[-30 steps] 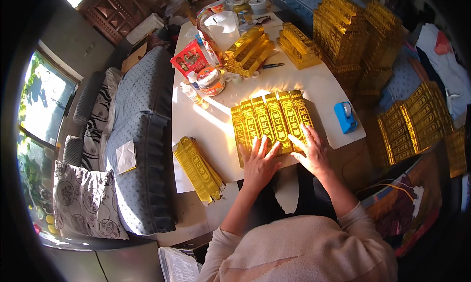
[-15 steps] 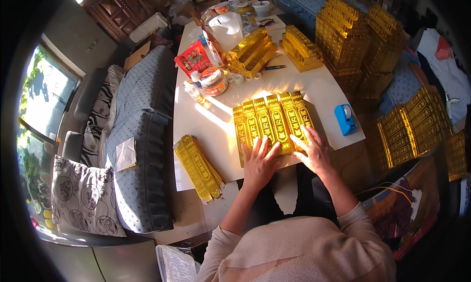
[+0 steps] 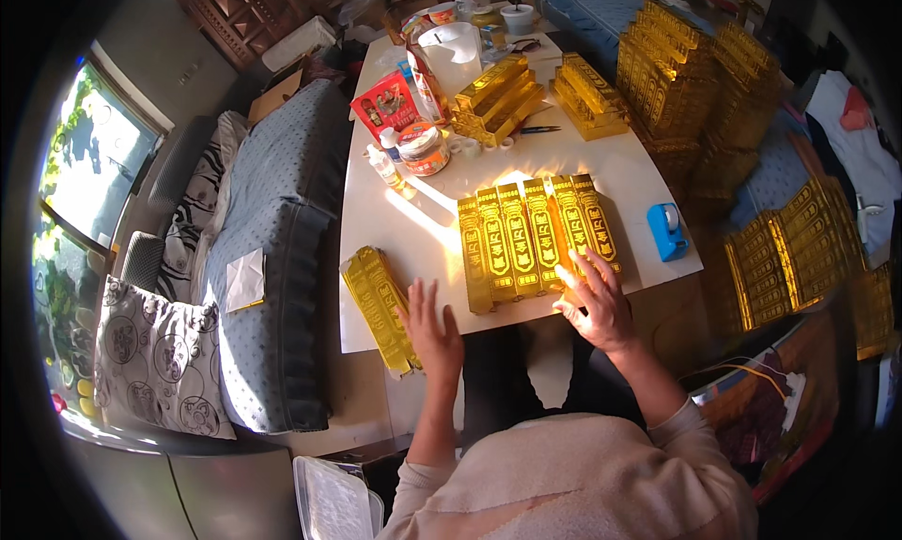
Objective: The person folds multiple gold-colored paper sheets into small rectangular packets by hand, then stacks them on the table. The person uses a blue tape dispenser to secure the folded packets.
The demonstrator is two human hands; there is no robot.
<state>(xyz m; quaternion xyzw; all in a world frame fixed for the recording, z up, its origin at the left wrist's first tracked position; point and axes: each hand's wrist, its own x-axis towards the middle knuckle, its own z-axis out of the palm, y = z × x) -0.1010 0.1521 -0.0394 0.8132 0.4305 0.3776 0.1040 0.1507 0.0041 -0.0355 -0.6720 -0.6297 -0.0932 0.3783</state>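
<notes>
A row of long gold paper boxes (image 3: 510, 244) lies side by side near the table's front edge, glinting in the sun. My right hand (image 3: 601, 307) is over the near right end of that row, fingers spread; whether the fingertips touch the boxes I cannot tell. To the left, a stack of flat gold paper strips (image 3: 378, 300) overhangs the table edge. Close by its right side is my left hand (image 3: 436, 335), fingers stretched and holding nothing.
On the white table (image 3: 423, 239), a blue tape dispenser (image 3: 668, 232) stands right. Farther back are gold box stacks (image 3: 496, 99), a round tub (image 3: 425, 149), small bottle (image 3: 385, 171), red packet (image 3: 386, 106) and pens (image 3: 540, 130). Tall gold piles (image 3: 662, 75) rise beyond the right edge.
My left hand has left the row of boxes and moved left to the strip stack. My right hand has shifted slightly at the row's near end. The whole view has turned a little.
</notes>
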